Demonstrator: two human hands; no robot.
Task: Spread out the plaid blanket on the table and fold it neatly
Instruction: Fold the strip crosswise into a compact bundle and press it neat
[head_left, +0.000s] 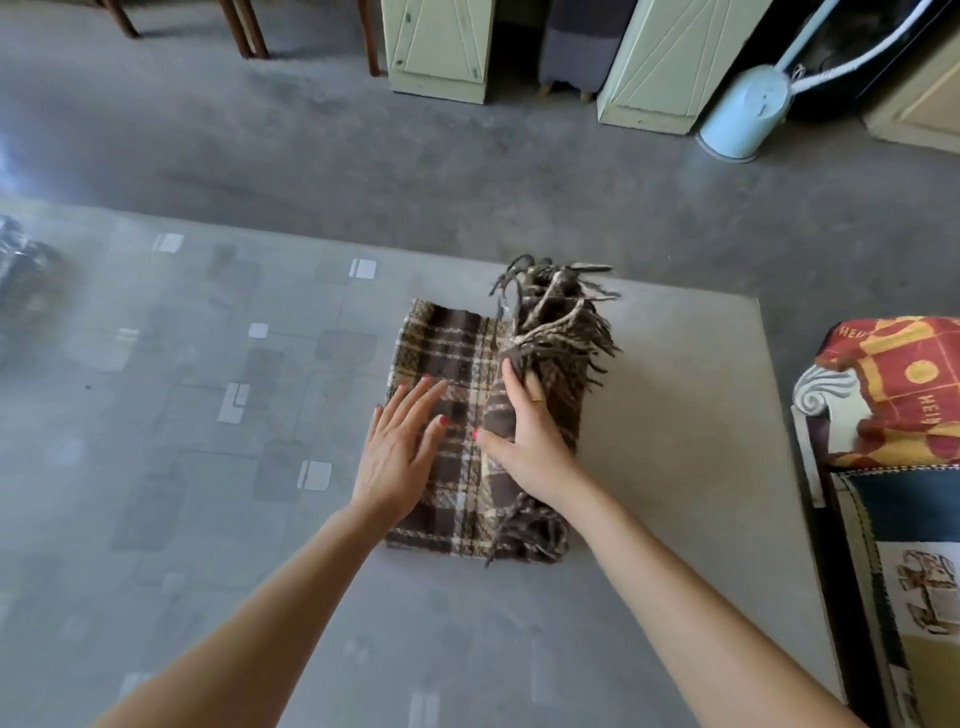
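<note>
The brown and cream plaid blanket (447, 353) lies folded into a narrow rectangle on the grey glass-topped table (208, 415), right of centre. Its fringed end (561, 317) is bunched up along the right side of the fold. My left hand (402, 447) rests flat, fingers apart, on the blanket's left half. My right hand (524, 441) grips the raised fringed fold, fingers curled over it and thumb on the inner side.
A sofa arm with a red and yellow patterned cover (904, 395) stands just right of the table. Beyond the table's far edge are pale green cabinet doors (441, 47), a light blue appliance (748, 109) and wooden chair legs (249, 26) on grey floor.
</note>
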